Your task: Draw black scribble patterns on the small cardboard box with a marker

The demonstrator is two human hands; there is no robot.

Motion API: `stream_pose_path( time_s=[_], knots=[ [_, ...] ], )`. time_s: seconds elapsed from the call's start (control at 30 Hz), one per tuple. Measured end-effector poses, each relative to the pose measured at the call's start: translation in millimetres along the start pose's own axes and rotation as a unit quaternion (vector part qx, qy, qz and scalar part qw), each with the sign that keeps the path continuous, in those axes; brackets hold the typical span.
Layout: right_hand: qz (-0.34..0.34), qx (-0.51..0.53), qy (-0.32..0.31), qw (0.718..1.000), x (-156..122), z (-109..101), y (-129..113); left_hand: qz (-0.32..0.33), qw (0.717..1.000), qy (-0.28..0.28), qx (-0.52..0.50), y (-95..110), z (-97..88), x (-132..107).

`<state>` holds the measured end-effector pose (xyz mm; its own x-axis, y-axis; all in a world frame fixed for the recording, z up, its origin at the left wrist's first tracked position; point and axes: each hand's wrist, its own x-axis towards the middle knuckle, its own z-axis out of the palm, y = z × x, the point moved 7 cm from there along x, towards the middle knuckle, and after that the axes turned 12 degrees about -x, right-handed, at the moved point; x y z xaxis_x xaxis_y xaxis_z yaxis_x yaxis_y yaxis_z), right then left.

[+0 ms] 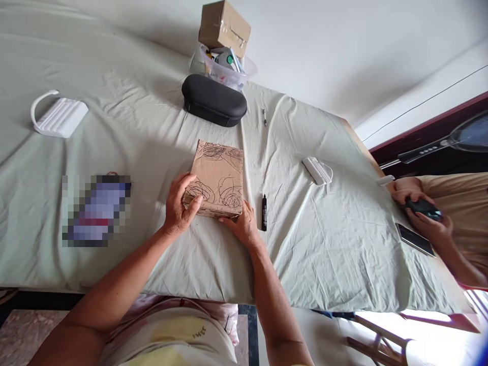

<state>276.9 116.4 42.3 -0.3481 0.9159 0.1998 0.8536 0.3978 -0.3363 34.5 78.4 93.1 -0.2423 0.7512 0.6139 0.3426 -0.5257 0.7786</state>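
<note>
So the scribbled box (219,170) is held on or just above the counter (324,244), near corners caught in a half-curled grip by left hand (180,206) and right hand (246,223), probably for steadiness. A marker (264,213) is parked beside it, presumably handy.

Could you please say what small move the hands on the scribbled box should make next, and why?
Perhaps the right hand should reach for the black marker lying close beside it, since the scribbled box looks unmarked mid-top and the left hand alone could likely steady it.
</note>
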Motion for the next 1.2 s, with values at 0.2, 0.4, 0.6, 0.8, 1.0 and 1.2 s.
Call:
stream_pose_path(
  time_s=[0.2, 0.4, 0.6, 0.8, 1.0, 1.2],
  knots=[
    [-0.006, -0.006, 0.018, 1.000, 2.0, 2.0, 2.6, 0.015, 0.999, 0.002, -0.029, -4.1, 1.0, -1.3],
    [-0.005, 0.001, 0.041, 0.999, 1.0, 4.1, -0.9, -0.006, 0.998, -0.011, -0.058, -13.7, -1.4, 2.1],
    [-0.050, 0.014, 0.051, 0.997, -1.4, -4.5, -10.4, -0.018, 0.997, 0.009, -0.073, -24.1, -6.8, 7.8],
    [-0.105, 0.046, 0.099, 0.988, -10.3, -12.1, -38.6, -0.036, 0.994, 0.090, -0.040, -32.6, -20.2, 10.5],
    [-0.114, 0.050, 0.123, 0.985, -14.6, -9.4, -57.3, 0.015, 0.982, 0.101, 0.162, 4.7, -10.1, -10.4],
    [-0.155, 0.054, 0.144, 0.976, -16.3, -8.7, -61.6, 0.048, 0.971, 0.000, 0.232, 21.8, 14.9, -34.5]
  ],
)
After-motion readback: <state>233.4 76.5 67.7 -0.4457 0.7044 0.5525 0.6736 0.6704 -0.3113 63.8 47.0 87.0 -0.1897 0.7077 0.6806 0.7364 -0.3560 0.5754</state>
